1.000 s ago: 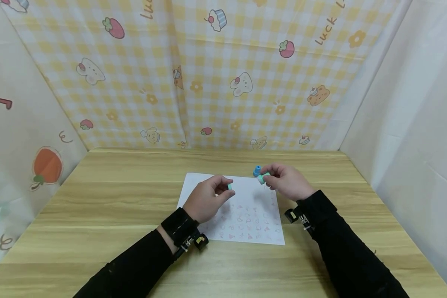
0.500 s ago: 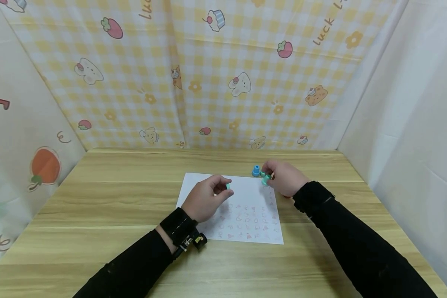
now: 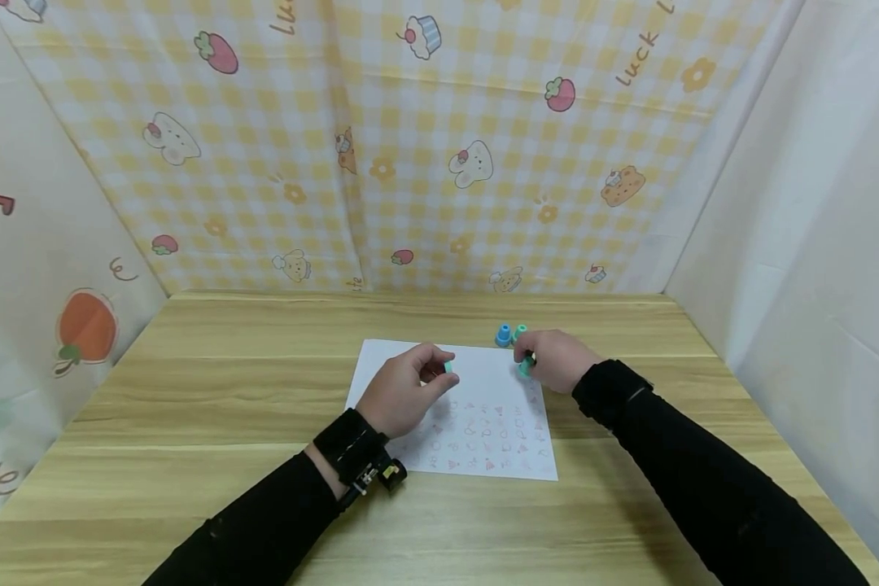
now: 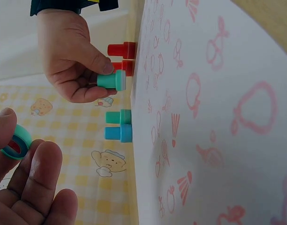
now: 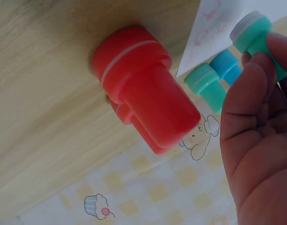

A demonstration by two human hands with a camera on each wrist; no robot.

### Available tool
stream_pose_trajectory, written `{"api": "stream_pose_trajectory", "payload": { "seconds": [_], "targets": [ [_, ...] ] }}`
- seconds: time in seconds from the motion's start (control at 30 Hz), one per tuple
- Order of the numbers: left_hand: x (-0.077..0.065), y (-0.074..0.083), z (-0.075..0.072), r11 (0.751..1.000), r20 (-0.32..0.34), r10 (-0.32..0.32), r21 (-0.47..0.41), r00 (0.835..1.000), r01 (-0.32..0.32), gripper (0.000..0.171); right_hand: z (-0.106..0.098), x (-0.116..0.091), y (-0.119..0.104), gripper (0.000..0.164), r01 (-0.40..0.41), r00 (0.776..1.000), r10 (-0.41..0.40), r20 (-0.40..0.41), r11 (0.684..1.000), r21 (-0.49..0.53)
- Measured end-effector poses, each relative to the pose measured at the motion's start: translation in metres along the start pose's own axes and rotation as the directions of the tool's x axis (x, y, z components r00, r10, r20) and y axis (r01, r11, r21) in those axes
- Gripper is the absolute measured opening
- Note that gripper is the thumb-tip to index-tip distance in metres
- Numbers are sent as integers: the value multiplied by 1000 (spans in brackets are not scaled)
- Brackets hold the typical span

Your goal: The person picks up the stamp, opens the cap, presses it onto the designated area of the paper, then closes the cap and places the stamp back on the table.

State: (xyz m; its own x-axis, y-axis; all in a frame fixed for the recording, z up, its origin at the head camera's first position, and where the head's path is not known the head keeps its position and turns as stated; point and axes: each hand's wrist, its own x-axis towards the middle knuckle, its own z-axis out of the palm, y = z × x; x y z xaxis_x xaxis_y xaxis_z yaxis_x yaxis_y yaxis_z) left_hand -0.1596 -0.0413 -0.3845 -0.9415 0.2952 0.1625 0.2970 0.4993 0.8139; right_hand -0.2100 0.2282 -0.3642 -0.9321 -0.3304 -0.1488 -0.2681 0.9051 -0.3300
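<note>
My right hand [image 3: 557,358] pinches a green stamp [image 4: 110,80] by its handle, the pale stamping end down, close over the upper right part of the paper [image 3: 410,352]. My left hand [image 3: 403,389] is raised over the paper's left side, pinching a small round green cap [image 4: 22,138] between thumb and fingers. Rows of small pink prints [image 4: 194,93] cover the lower and right parts of the sheet. Just past its top edge a blue stamp [image 3: 504,335] and another green stamp [image 4: 117,116] stand upright side by side.
Two red stamps, one large in the right wrist view [image 5: 152,93], stand on the wooden table [image 3: 264,521] right of the paper, behind my right hand in the head view. A yellow checked cloth [image 3: 410,122] hangs behind; white cloths [image 3: 791,203] hang at both sides.
My right hand has turned and come slightly nearer with the green stamp, its pale end now down. The other green stamp beside the blue one has come into sight. My left hand stays put.
</note>
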Motion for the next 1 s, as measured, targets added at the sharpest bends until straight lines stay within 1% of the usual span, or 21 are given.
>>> {"api": "stream_pose_trajectory", "payload": {
  "seconds": [0.13, 0.3, 1.0],
  "targets": [
    [0, 0, -1, 1000, -6, -6, 12, 1000, 7, 21, 4, 2, -1, 17, -11, 1000, 11, 8, 1000, -6],
    [0, 0, -1, 1000, -2, -13, 6, 1000, 13, 21, 7, 4, 0, 19, -13, 1000, 13, 12, 1000, -18],
    [1, 0, 0, 1000, 5, -22, 4, 1000, 22, 21, 10, 4, 1, 19, -21, 1000, 21, 23, 999, -28]
  ]
}}
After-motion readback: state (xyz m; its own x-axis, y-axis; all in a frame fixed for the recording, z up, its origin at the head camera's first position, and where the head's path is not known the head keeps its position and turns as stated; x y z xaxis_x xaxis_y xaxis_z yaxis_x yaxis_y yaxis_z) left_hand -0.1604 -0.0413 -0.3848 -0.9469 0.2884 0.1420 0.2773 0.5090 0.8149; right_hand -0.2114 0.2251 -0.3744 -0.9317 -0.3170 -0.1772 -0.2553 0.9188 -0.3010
